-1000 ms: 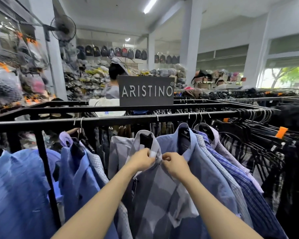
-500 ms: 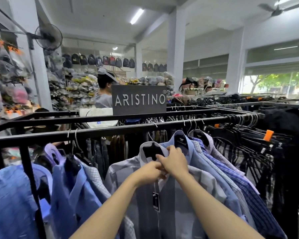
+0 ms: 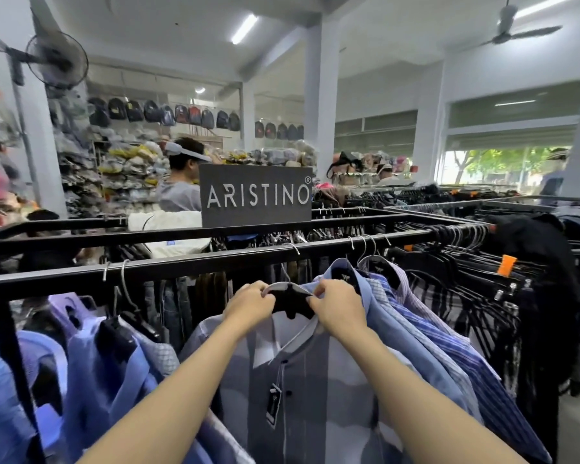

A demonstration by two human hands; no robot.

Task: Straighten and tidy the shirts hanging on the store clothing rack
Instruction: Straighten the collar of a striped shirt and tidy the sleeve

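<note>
We are holding both hands up at the collar of the grey shirt (image 3: 302,380), which is hanging from the front rail (image 3: 181,267) of the rack, near its middle. Our left hand (image 3: 250,304) is curling its fingers round the left side of the collar, and our right hand (image 3: 337,308) is pinching the right side, so the two hands are sitting just apart with the black hanger (image 3: 290,298) showing between them. The hanger's hook seems to be reaching up to the rail, though it is blurring against the dark clothes behind. A tag (image 3: 274,403) is dangling down the shirt's front placket. Blue shirts (image 3: 416,333) are pressing against the grey one on the right, and more blue ones (image 3: 91,363) are hanging well apart on the left. A sign (image 3: 256,195) reading ARISTINO is standing on the rack's far rail, and a person (image 3: 181,182) is standing beyond it.
</note>
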